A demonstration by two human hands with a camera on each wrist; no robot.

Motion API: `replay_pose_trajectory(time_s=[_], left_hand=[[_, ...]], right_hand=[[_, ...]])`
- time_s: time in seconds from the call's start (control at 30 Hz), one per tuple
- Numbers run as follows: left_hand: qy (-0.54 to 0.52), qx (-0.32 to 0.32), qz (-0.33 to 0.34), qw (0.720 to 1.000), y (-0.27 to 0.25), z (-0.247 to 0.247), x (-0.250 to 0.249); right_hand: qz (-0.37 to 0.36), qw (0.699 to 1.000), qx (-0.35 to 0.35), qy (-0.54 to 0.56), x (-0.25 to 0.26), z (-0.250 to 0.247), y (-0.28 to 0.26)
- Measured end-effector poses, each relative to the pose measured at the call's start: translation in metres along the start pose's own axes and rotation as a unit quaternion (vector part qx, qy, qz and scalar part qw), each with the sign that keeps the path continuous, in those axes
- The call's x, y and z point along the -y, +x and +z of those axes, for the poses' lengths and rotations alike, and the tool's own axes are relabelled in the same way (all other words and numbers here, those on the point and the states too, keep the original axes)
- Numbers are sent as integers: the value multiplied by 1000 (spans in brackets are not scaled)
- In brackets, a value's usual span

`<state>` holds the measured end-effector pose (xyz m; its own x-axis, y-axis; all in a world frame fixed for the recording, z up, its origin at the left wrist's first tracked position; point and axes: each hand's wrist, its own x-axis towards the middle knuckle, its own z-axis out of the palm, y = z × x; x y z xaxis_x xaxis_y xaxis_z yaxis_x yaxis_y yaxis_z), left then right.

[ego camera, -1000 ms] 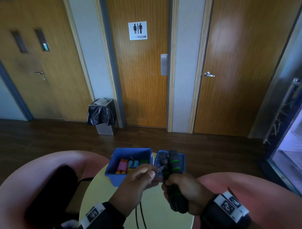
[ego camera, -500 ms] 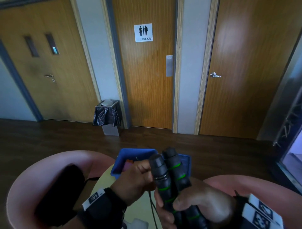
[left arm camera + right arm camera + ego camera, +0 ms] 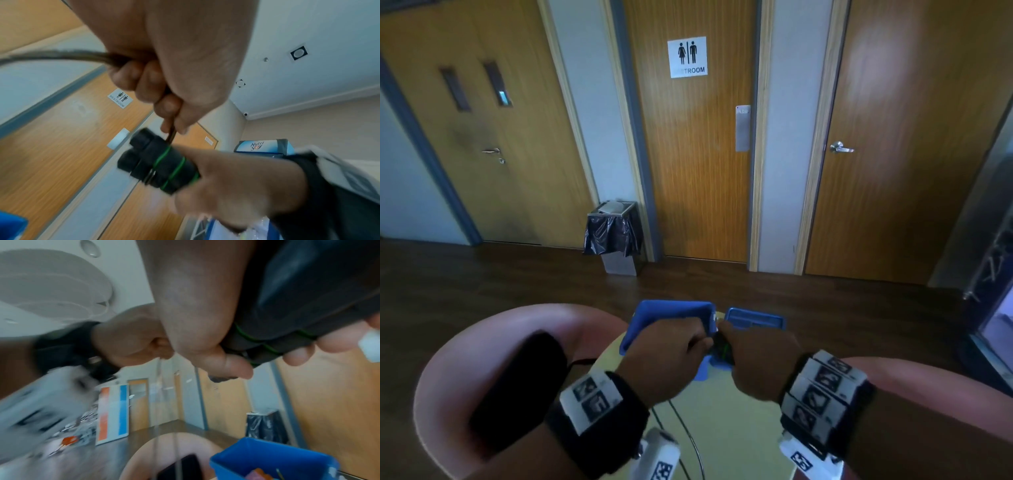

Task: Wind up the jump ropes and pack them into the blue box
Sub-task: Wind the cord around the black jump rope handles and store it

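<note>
My right hand [image 3: 756, 356] grips both black handles with green rings [image 3: 722, 349] of one jump rope, held side by side just over the near edge of the blue box [image 3: 671, 308]. In the left wrist view the handle ends [image 3: 160, 164] stick out of the right fist. My left hand [image 3: 671, 349] is closed round the thin dark rope [image 3: 51, 56] right beside the handles. Loose rope [image 3: 688, 435] hangs down over the table. The right wrist view shows coloured items inside the blue box [image 3: 273, 457].
The box stands on a small round yellow table [image 3: 722, 411] with a blue lid [image 3: 755, 318] to its right. Pink chairs [image 3: 465, 359] flank the table; a black object [image 3: 517, 387] lies on the left one. A lined bin [image 3: 614, 236] stands by the doors.
Both hands have dropped from near my face down to the box. The handles, upright half a second ago, now point away from me, and the left hand has stayed on the rope.
</note>
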<state>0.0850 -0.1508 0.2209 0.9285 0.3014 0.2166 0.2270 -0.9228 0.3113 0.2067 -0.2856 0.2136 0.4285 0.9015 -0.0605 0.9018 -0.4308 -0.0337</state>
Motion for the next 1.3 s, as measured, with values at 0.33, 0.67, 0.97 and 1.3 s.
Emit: replay_pose_trajectory(time_s=[0.33, 0.67, 0.97, 1.3], left_hand=[[-524, -42, -256, 811, -21, 29, -18], [-726, -81, -197, 654, -9, 8, -20], [-292, -136, -157, 934, -10, 3, 8], [1, -163, -88, 983, -18, -11, 78]], right_hand=[[-21, 978, -167, -127, -9, -5, 30], [-34, 954, -256, -151, 2, -25, 39], [36, 973, -169, -150, 16, -13, 68], [14, 997, -41, 64, 65, -23, 101]])
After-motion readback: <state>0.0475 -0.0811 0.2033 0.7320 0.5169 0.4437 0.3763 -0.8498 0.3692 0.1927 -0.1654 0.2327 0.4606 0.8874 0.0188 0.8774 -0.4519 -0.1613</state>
